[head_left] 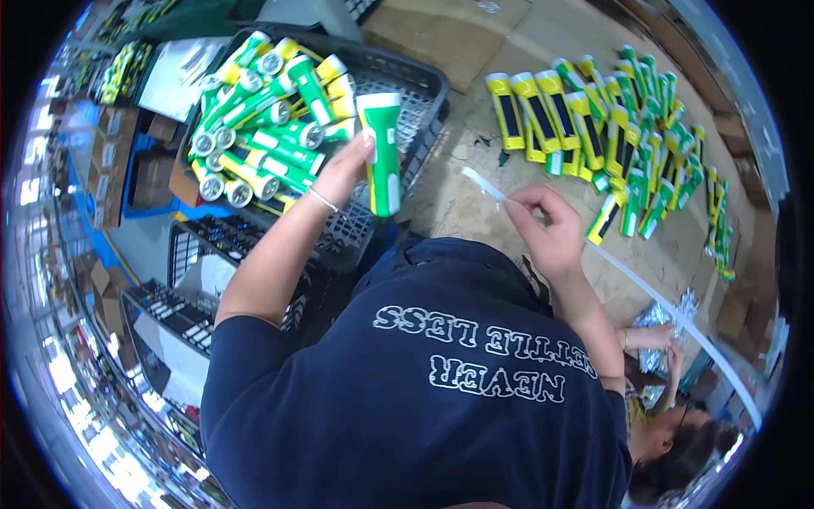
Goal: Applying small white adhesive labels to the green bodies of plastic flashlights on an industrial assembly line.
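In my left hand (343,170) is a green flashlight (384,161) with a white head, held upright over the near right side of a black plastic crate (428,85). My right hand (547,225) pinches a narrow white strip (483,182) between thumb and fingertips; its free end points toward the flashlight. Many green and yellow flashlights (284,148) lie jumbled in the crate. To the right, more flashlights (593,127), several showing dark panels, lie in rows and heaps on the brown cardboard-covered surface (462,153).
A long white band (695,331) runs from near my right wrist to the lower right. Another person's hands (657,339) handle silvery packets (653,318) there. Black crates (182,314) stand at the lower left, with cardboard boxes (114,161) beyond. Cardboard walls border the right side.
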`<state>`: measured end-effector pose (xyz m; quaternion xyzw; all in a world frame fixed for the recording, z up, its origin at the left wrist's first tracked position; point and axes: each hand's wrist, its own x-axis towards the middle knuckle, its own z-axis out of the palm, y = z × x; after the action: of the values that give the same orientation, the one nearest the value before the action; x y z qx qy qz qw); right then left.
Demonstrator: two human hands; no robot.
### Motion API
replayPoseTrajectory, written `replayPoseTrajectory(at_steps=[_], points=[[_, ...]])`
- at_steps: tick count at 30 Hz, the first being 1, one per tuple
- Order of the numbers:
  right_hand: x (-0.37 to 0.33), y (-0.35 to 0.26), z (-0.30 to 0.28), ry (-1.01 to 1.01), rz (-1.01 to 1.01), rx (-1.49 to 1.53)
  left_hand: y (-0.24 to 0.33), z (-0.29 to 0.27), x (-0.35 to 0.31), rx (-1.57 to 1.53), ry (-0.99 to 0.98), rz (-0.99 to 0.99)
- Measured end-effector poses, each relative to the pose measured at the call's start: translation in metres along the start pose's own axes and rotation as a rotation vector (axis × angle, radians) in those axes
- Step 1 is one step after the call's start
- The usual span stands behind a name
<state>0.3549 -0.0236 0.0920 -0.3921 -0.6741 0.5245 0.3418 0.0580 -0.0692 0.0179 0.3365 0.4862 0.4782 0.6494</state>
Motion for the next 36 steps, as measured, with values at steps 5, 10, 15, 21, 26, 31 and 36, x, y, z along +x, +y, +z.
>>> replayPoseTrajectory(at_steps=[5, 10, 15, 21, 26, 31, 36], points=[[0.01, -0.011, 0.001, 0.03, 0.096, 0.079, 0.025, 0.088, 0.001, -0.35, -0.176, -0.219], [0.003, -0.012, -0.009, 0.053, 0.097, 0.091, 0.029, 0.115, 0.005, -0.114, -0.257, -0.081], [0.0, -0.01, -0.017, 0.058, 0.12, 0.101, 0.026, 0.123, 0.008, -0.175, -0.314, -0.079], [-0.002, -0.003, -0.02, 0.076, 0.154, 0.131, 0.026, 0.135, 0.011, -0.141, -0.267, -0.093], [-0.004, 0.003, -0.022, 0.054, 0.19, 0.156, 0.026, 0.139, 0.015, -0.23, -0.27, -0.189], [-0.008, -0.004, -0.023, 0.099, 0.135, -0.003, 0.015, 0.142, 0.026, -0.054, -0.249, -0.13], [-0.013, -0.003, -0.031, 0.163, -0.117, -0.409, 0.006, 0.149, 0.037, 0.141, -0.249, 0.009]])
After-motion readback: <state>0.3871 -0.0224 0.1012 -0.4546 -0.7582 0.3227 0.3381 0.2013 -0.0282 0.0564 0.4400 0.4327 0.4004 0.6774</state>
